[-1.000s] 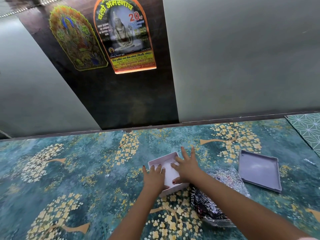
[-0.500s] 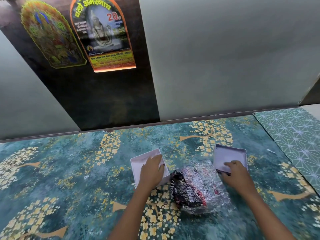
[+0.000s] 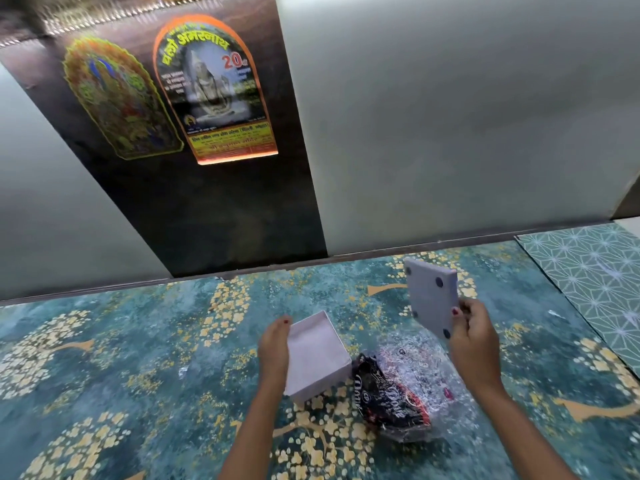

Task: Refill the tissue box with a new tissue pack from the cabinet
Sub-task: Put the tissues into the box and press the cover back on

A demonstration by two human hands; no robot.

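Note:
The white square tissue box (image 3: 317, 356) rests open side up on the teal flowered cloth. My left hand (image 3: 275, 344) grips its left wall. My right hand (image 3: 472, 341) holds the grey base panel (image 3: 431, 301) lifted and tilted upright above the cloth, its underside with dark round feet facing me. Between my arms, just right of the box, lies a crumpled clear plastic wrapper (image 3: 412, 386) with black and red print. Whether tissues lie inside the box is hidden by the angle.
The teal cloth (image 3: 138, 358) covers the surface up to a wall with pale panels and a dark strip carrying two posters (image 3: 214, 91). A green geometric mat (image 3: 595, 275) lies at the far right.
My right hand went from the box to the grey panel, then raised it off the cloth and turned it upright. My left hand shifted from on top of the box to its left side.

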